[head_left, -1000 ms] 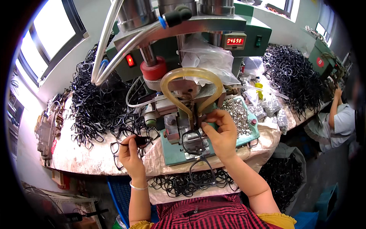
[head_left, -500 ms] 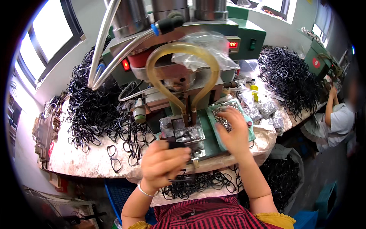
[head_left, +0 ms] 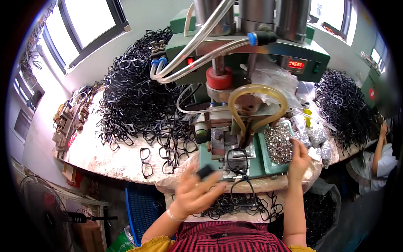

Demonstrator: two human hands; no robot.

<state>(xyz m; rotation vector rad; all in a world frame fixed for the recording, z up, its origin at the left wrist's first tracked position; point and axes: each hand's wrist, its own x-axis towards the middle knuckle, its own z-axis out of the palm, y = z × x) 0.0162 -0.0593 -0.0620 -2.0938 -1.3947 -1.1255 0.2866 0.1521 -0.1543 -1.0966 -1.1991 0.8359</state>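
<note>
One eyeglass frame (head_left: pixel 242 174) separates the spread left hand (head_left: pixel 195 194), black piece (head_left: pixel 205 171) at its fingers, from the narrowed right hand (head_left: pixel 299 159) beside a parts tray (head_left: pixel 276 169); both grips unclear.

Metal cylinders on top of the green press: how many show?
3: the left cylinder, the middle cylinder and the right cylinder, side by side atop the press. The upper edge cuts them off; others may be hidden behind.
</note>
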